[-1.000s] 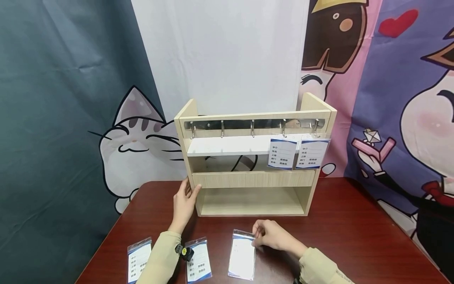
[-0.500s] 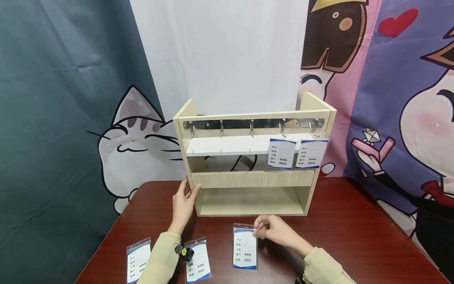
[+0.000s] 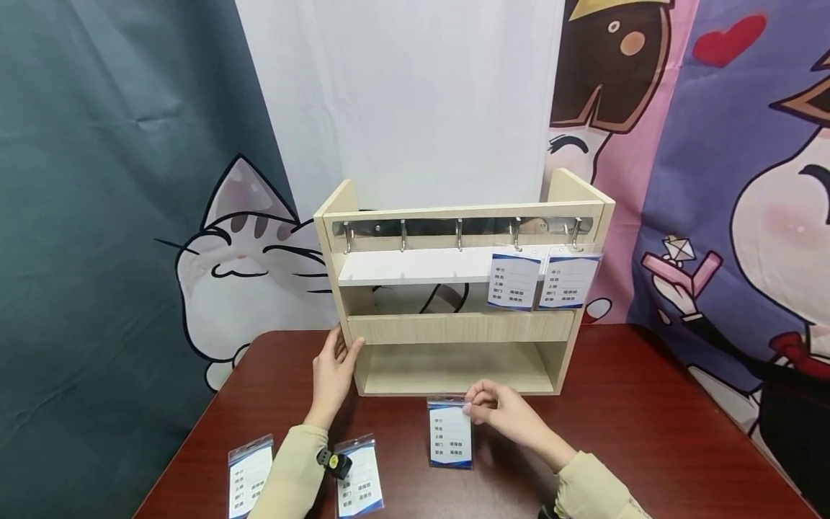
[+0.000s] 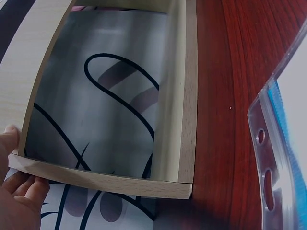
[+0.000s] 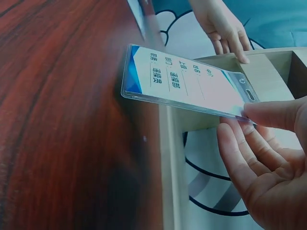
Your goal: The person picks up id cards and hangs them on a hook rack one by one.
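Observation:
My right hand (image 3: pixel 512 414) pinches a clear-sleeved badge (image 3: pixel 450 435) by its top right corner, in front of the shelf's lower opening. The right wrist view shows the thumb on the badge's (image 5: pixel 177 79) slotted end, fingers beneath it. My left hand (image 3: pixel 333 375) grips the left side panel of the pale wooden shelf (image 3: pixel 460 329), thumb on the front edge and fingers outside, as the left wrist view also shows of the hand (image 4: pixel 24 191). Two similar badges, one at right (image 3: pixel 570 280) and one beside it (image 3: pixel 515 280), hang from the shelf's metal hooks.
Two more badges lie on the dark red table (image 3: pixel 655 432): one at far left (image 3: pixel 249 479), partly behind my left sleeve, and one near the left wrist (image 3: pixel 360 479). The left, middle (image 3: pixel 460 234) and second hooks on the rail hold nothing. Printed cloth (image 3: pixel 415 94) hangs behind.
My right hand has lifted the badge up and toward the shelf, and its printed front has turned into clear view. The left hand has kept its grip on the shelf's side.

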`<state>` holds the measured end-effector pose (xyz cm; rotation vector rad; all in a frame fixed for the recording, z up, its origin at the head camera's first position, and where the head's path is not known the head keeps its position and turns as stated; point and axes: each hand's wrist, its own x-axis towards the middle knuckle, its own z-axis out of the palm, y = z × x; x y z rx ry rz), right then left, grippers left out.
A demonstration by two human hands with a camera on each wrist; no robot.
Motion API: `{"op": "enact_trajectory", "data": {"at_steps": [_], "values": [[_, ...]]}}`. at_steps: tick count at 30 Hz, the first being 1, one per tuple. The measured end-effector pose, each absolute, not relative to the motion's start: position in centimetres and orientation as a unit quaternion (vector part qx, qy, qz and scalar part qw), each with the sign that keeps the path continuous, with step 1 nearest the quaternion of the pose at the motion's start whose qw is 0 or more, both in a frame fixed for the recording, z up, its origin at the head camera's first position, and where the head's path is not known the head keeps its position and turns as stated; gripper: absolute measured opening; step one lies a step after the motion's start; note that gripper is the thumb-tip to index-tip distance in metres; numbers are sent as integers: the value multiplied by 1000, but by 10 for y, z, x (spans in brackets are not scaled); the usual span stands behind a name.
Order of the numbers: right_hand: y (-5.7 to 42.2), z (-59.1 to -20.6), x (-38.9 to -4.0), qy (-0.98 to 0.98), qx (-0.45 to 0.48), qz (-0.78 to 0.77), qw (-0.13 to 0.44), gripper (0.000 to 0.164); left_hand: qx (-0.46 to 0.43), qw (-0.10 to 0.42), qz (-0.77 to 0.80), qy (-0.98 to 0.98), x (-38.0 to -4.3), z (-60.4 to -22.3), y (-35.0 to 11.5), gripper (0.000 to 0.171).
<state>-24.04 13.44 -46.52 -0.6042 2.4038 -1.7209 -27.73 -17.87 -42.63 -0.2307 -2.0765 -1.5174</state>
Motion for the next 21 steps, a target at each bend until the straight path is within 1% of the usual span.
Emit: {"op": "enact_trajectory", "data": {"at_steps": [6, 11, 21], "values": [[136, -458, -245, 799, -217, -558, 54, 16, -87, 273, -564, -775, -276, -429, -181, 51], [139, -444, -250, 806, -215, -551, 28, 16, -90, 273, -568, -772, -278, -428, -181, 51], [139, -390, -258, 794, -206, -571, -40, 20, -92, 278, -563, -773, -276, -426, -181, 49]]}}
